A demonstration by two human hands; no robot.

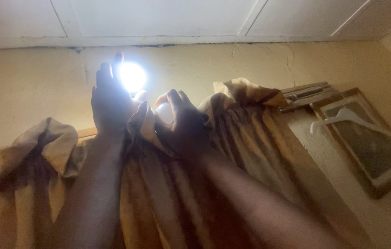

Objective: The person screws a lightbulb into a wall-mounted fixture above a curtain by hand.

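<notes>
Both arms are stretched up toward the top of the wall, where a lit light bulb (132,76) glares white just under the ceiling (158,18). The left hand (109,99) is raised flat beside the bulb, fingers straight and close together, its fingertips level with the glow and edged red by it — whether it actually touches the bulb I cannot tell, the glare hides the contact. The right hand (184,121) sits lower and to the right, fingers curled inward around a small pale rounded object (164,112) that catches the light; the thumb and forefinger seem to pinch it, though what the object is stays unclear.

Between and below the hands hangs a tan curtain (232,138), bunched in thick folds along a wooden rod (87,133) that peeks out at the left wrist. One fold of the cloth stands up between the two hands, touching the right one.

Off to the right, on the cream wall (29,87), a dark-framed picture (366,143) hangs tilted, with a white plastic clothes hanger (343,117) across its upper corner — both well apart from the hands.
</notes>
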